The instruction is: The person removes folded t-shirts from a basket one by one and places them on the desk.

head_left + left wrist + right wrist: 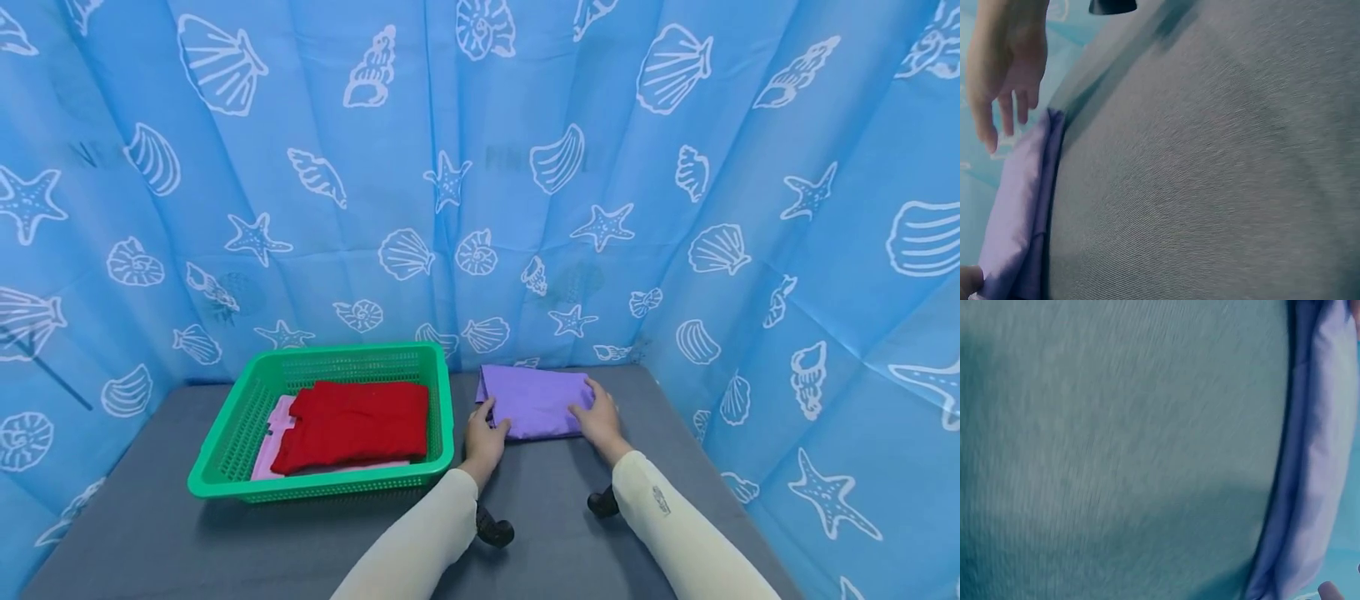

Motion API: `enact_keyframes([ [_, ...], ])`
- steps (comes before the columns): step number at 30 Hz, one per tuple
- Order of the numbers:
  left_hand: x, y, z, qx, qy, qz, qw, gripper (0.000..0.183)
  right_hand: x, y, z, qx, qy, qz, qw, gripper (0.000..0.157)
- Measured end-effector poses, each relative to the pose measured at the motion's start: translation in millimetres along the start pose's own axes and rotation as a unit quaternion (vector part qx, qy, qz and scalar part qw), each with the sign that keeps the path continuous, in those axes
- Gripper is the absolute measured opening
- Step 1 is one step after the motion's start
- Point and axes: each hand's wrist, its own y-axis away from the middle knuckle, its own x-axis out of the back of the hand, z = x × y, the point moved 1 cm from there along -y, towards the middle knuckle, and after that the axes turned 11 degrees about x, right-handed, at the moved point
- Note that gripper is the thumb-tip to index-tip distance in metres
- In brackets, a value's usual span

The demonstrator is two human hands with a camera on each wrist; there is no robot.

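On the grey surface (547,517), right of the green basket (445,408), your left hand (483,438) and right hand (601,419), loosely spread, clasping nothing, flank the purple cloth (534,402); you're likely squaring it; next, pinch its ends.

Head view bright; soft shadow under green basket (446,417); wrist views dimmer; right teal-tinted, purple cloth (1325,437) slightly blurred.
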Motion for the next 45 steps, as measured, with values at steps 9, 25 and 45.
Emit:
enact_keyframes([
  [9, 10.6, 19.4, -9.9, -0.011, 0.061, 0.011, 0.9980, 0.037, -8.3, 15.3, -22.8, 0.055, -0.087, 0.015, 0.995, 0.056],
  [25, 33.7, 68.7, 2.8, -0.032, 0.183, -0.081, 0.9793, 0.024, -29.5, 57.5, -78.2, 0.081, -0.284, 0.013, 0.955, 0.036],
  [45, 109.8, 84.5, 20.1, -0.137, 0.180, -0.082, 0.9705, 0.027, -55.6, 73.1, -134.6, 0.101, -0.365, -0.033, 0.925, 0.032],
])
